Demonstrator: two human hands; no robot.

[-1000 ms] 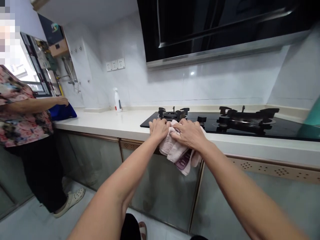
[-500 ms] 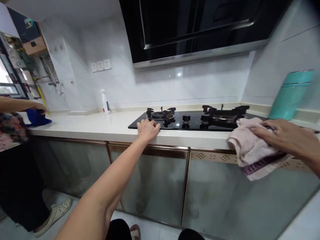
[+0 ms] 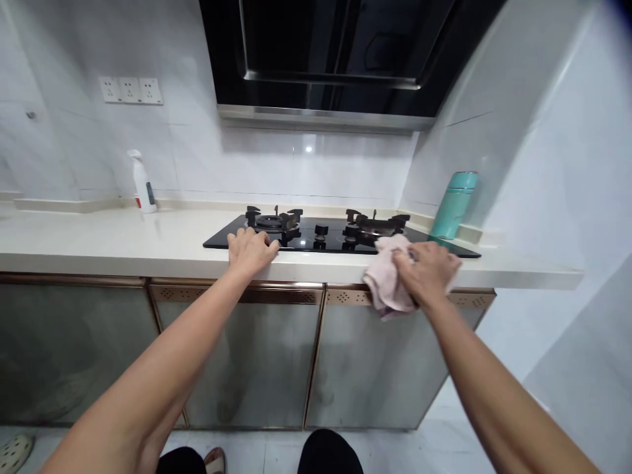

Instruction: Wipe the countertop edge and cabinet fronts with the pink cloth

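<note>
My right hand (image 3: 428, 270) grips a pale pink cloth (image 3: 388, 280) at the right front edge of the white countertop (image 3: 316, 266). Part of the cloth hangs down over that edge. Resting on the front left edge of the black gas stove (image 3: 309, 243) is my left hand (image 3: 251, 250), holding nothing, its fingers bent and a little apart. Two burners (image 3: 375, 226) and the knobs (image 3: 321, 232) lie just beyond my hands. A teal bottle (image 3: 451, 205) stands at the stove's right end, behind my right hand.
A white spray bottle (image 3: 142, 184) stands on the counter by the wall at left. The black range hood (image 3: 320, 59) hangs above the stove. Below are glass-fronted cabinets (image 3: 257, 362). Another person's shoe (image 3: 16, 454) shows at lower left.
The view has swung right, so the other person's body and blue cloth left the picture. My right hand has shifted left along the counter edge with the cloth. My left hand stays at the stove's edge.
</note>
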